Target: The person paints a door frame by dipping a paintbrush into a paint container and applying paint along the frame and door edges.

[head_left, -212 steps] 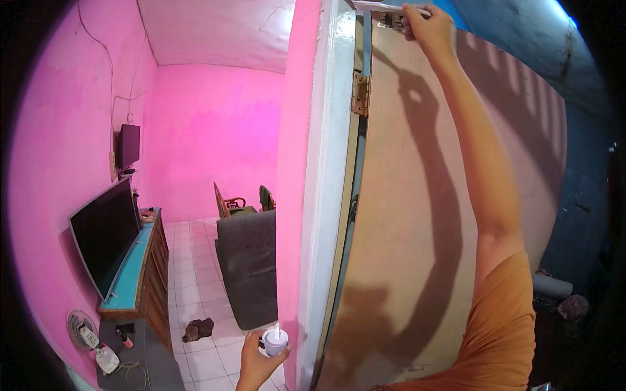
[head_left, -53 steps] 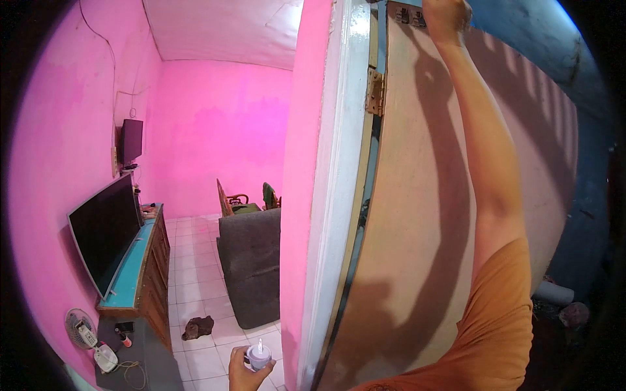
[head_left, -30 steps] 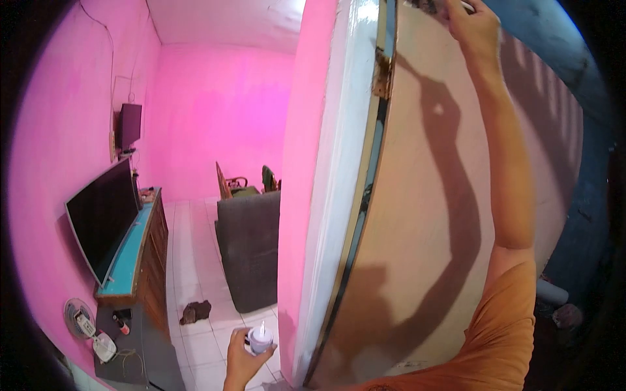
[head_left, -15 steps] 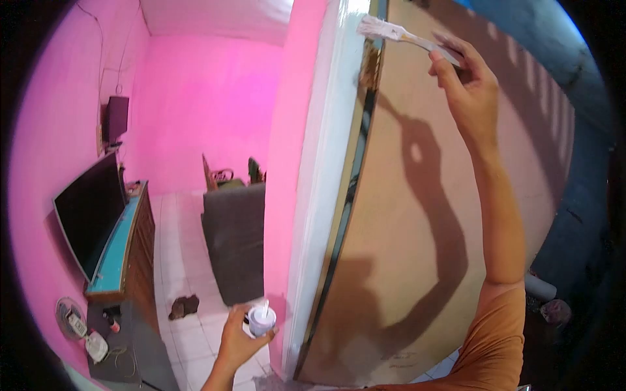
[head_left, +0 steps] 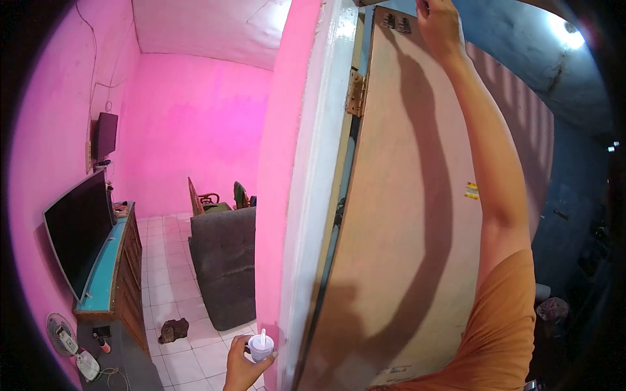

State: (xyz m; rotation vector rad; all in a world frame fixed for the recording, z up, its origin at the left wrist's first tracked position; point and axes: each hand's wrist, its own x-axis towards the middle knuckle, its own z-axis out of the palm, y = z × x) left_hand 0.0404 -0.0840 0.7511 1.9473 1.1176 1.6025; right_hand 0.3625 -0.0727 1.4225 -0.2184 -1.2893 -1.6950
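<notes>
Low in the view, my left hand [head_left: 244, 368] is closed round a small white cup [head_left: 261, 348] of white stuff, with a pale stick upright in it. My right arm reaches up across the tan door [head_left: 398, 215]. At the top edge my right hand [head_left: 441, 23] has its fingers curled; what they hold is cut off by the frame. It is near the top of the door. Left of the door runs the glossy white door frame [head_left: 319, 163], with a rusty hinge [head_left: 355, 93] between them.
A pink wall edge [head_left: 270, 195] adjoins the frame. Beyond it are a dark grey sofa [head_left: 225, 267], chairs, and a brown cloth [head_left: 173, 331] on the tiled floor. A television [head_left: 79, 231] stands on a cabinet [head_left: 98, 277] at the left, with a fan [head_left: 62, 332] below.
My right hand has risen from beside the hinge to the top edge, and the brush it held has left the view. My left hand still holds the cup. The view has tilted up.
</notes>
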